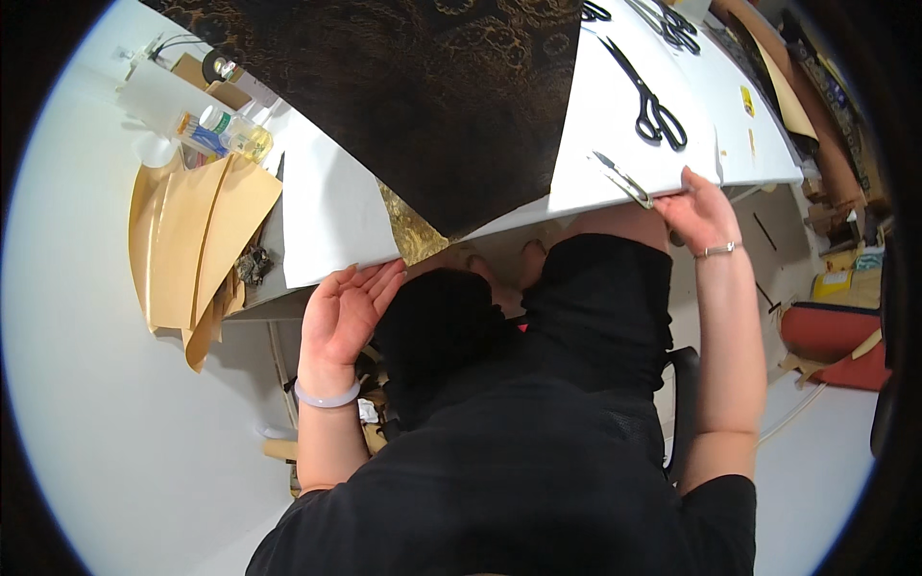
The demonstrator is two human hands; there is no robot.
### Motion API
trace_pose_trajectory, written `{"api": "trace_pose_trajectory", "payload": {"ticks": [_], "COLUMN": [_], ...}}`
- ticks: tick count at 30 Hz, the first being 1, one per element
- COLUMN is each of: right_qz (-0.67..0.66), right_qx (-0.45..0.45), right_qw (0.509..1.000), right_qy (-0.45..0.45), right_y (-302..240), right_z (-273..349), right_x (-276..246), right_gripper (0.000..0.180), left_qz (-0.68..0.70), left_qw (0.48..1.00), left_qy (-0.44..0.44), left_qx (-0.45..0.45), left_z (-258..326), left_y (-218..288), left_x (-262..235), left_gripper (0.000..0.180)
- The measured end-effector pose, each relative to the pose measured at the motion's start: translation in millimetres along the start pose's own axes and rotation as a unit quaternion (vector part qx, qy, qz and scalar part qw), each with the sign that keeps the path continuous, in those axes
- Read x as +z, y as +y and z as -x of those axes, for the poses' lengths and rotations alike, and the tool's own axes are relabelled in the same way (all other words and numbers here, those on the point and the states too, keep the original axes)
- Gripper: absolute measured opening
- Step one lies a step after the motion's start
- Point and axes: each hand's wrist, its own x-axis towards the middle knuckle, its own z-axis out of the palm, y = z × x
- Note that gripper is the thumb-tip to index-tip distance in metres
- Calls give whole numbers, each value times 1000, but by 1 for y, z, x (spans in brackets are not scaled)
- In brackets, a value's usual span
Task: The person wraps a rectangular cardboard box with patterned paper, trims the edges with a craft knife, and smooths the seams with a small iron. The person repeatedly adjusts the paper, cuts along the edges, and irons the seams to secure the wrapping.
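Note:
My left hand [348,312] rests palm up at the near edge of the white-covered table [331,216], fingers stretched out and nothing held. Just beyond its fingertips, a gold patterned piece [413,226] sticks out from beneath a large dark brown sheet with a gold pattern [413,106]. One corner of that sheet points toward me at the table edge. My right hand [701,216] is at the edge farther right, thumb raised apart from the fingers. Its fingertips are by the rear end of small thread snips [624,180]; some fingers are hidden. Black-handled scissors [648,110] lie beyond the snips.
More scissors [672,27] lie at the far right. Tan sheets [197,250] hang over the table's left end, near a clear bottle with a white cap [235,132]. Rolled materials [831,331] stand at right. My legs [595,288] are below the table edge.

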Motion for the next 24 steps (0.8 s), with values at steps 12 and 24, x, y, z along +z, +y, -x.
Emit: {"api": "trace_pose_trajectory", "payload": {"ticks": [12,24], "right_qz": [287,773], "right_qx": [-276,-513], "right_qw": [912,369], "right_qy": [102,-40], "right_y": [37,72], "right_z": [73,59], "right_x": [-42,16], "right_gripper": [71,30], "left_qz": [-444,-611], "left_qw": [880,692], "left_qy": [63,6], "left_qx": [154,384], "left_z": [35,-41], "left_y": [-19,-51], "left_x": [5,74], "left_gripper": [34,21]}}
